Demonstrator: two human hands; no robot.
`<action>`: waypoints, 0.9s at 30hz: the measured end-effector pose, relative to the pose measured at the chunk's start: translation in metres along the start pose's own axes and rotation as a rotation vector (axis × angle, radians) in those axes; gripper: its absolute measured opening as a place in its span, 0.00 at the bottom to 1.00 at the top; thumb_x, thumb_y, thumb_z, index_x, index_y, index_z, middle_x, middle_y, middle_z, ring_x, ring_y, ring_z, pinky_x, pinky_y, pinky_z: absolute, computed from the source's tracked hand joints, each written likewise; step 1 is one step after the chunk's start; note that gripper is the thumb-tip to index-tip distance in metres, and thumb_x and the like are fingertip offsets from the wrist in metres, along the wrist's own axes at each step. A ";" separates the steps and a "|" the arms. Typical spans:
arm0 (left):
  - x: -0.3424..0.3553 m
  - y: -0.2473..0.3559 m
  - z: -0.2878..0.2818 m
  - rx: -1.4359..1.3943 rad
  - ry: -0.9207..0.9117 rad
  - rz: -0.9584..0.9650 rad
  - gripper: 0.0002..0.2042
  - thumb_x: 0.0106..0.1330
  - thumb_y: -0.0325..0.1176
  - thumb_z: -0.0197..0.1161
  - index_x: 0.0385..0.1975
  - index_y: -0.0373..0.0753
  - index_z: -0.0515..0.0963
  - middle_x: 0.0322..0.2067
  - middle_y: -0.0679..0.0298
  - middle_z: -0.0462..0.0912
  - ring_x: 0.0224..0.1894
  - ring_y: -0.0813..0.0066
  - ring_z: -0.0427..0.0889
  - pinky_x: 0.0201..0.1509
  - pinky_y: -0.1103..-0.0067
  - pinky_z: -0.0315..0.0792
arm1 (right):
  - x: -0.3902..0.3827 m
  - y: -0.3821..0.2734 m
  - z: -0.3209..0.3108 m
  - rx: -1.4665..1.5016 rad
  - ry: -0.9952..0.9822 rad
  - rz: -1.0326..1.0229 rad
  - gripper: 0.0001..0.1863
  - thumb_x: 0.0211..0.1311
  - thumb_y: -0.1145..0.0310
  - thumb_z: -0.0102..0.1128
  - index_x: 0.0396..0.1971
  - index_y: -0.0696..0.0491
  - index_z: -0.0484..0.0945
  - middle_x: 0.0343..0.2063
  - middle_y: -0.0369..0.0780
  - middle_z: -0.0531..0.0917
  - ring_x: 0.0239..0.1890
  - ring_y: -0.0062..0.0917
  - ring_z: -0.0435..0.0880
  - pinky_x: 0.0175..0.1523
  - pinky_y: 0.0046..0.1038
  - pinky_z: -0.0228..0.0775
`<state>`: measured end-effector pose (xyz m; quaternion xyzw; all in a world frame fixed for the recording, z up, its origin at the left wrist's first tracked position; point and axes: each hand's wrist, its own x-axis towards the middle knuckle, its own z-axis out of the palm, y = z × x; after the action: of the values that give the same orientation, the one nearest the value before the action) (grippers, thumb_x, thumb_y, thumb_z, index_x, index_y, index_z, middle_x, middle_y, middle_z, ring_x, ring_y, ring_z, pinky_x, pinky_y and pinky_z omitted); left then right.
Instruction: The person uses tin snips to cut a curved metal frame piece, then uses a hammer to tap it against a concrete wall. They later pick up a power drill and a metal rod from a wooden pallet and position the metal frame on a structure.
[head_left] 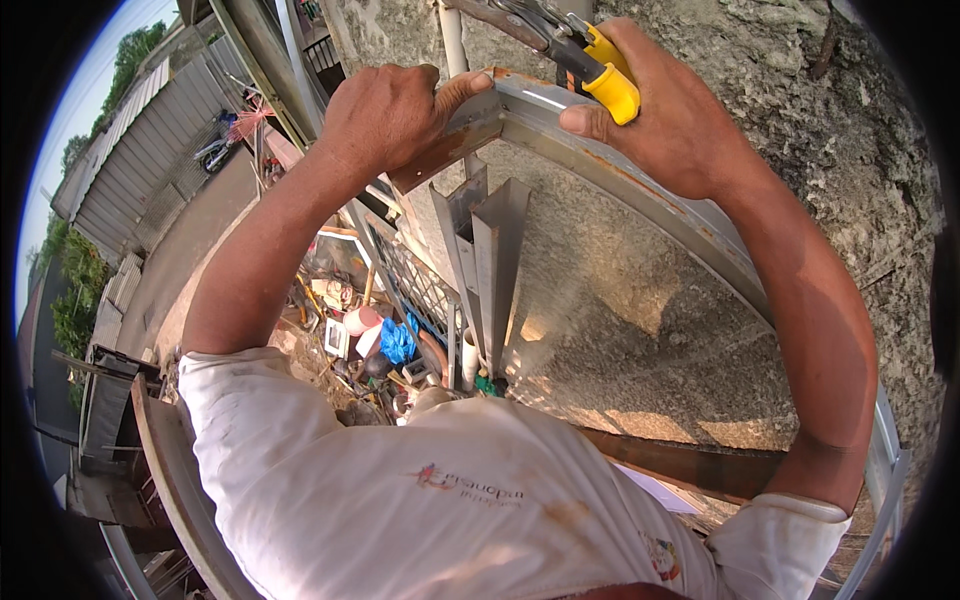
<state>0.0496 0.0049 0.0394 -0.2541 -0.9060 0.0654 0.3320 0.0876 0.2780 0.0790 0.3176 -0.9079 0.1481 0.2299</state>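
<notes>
My left hand (392, 120) grips the upper corner of a metal channel (635, 182) with rusty patches, its thumb along the top edge. My right hand (668, 130) is closed on a hand tool (608, 88) with yellow and dark handles, just above the channel at the right of the corner. The tool's metal head runs toward the upper left, partly cut off by the picture's rim. Below my left hand stand grey metal profiles (495, 260), upright beside a pale pipe that runs up behind the corner.
A rough concrete wall (820, 130) fills the right side. A heap of mixed debris with a blue plastic bag (398, 340) lies below left, near a mesh grille. Farther left are a corrugated metal fence (140, 160), a parked motorbike (214, 152) and curved metal pieces (175, 470) along the lower left.
</notes>
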 end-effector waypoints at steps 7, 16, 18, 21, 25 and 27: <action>0.004 0.021 -0.013 0.052 -0.227 -0.084 0.31 0.65 0.61 0.55 0.47 0.34 0.77 0.31 0.51 0.81 0.25 0.50 0.82 0.26 0.62 0.75 | 0.002 -0.003 0.000 -0.061 -0.032 0.036 0.45 0.52 0.27 0.58 0.57 0.50 0.67 0.42 0.43 0.78 0.48 0.36 0.80 0.50 0.42 0.72; 0.049 -0.104 0.109 0.129 0.340 0.307 0.46 0.55 0.78 0.48 0.52 0.35 0.73 0.54 0.45 0.72 0.59 0.46 0.67 0.60 0.57 0.61 | -0.001 -0.002 0.003 -0.095 -0.003 0.013 0.45 0.52 0.25 0.55 0.54 0.52 0.68 0.40 0.45 0.78 0.44 0.39 0.80 0.47 0.44 0.73; 0.066 -0.111 0.121 0.081 0.413 0.373 0.46 0.55 0.78 0.47 0.52 0.35 0.73 0.54 0.46 0.72 0.59 0.47 0.67 0.61 0.57 0.61 | 0.002 -0.002 0.001 -0.085 -0.002 -0.013 0.45 0.53 0.27 0.58 0.50 0.57 0.68 0.38 0.49 0.78 0.41 0.40 0.81 0.45 0.42 0.73; 0.075 -0.104 0.122 -0.091 0.402 0.395 0.47 0.54 0.81 0.43 0.47 0.37 0.76 0.39 0.48 0.82 0.43 0.51 0.84 0.47 0.58 0.77 | 0.000 0.004 0.002 -0.067 -0.006 -0.006 0.46 0.51 0.22 0.51 0.55 0.49 0.69 0.37 0.40 0.76 0.43 0.36 0.80 0.46 0.43 0.74; 0.038 -0.090 0.080 -0.255 -0.098 0.142 0.47 0.54 0.81 0.41 0.45 0.37 0.78 0.32 0.49 0.83 0.41 0.53 0.86 0.45 0.58 0.79 | 0.001 0.000 -0.001 -0.072 0.004 -0.011 0.43 0.52 0.25 0.55 0.52 0.49 0.70 0.36 0.40 0.77 0.42 0.34 0.80 0.45 0.42 0.73; 0.021 -0.069 0.055 -0.202 -0.174 0.042 0.48 0.55 0.81 0.38 0.43 0.36 0.79 0.28 0.50 0.83 0.37 0.53 0.86 0.41 0.57 0.80 | 0.001 -0.006 -0.003 -0.034 -0.002 -0.010 0.42 0.53 0.26 0.56 0.52 0.50 0.70 0.36 0.40 0.77 0.42 0.33 0.80 0.44 0.41 0.73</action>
<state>-0.0276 -0.0414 0.0286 -0.2984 -0.9279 0.0027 0.2237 0.0920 0.2745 0.0828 0.3185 -0.9090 0.1310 0.2349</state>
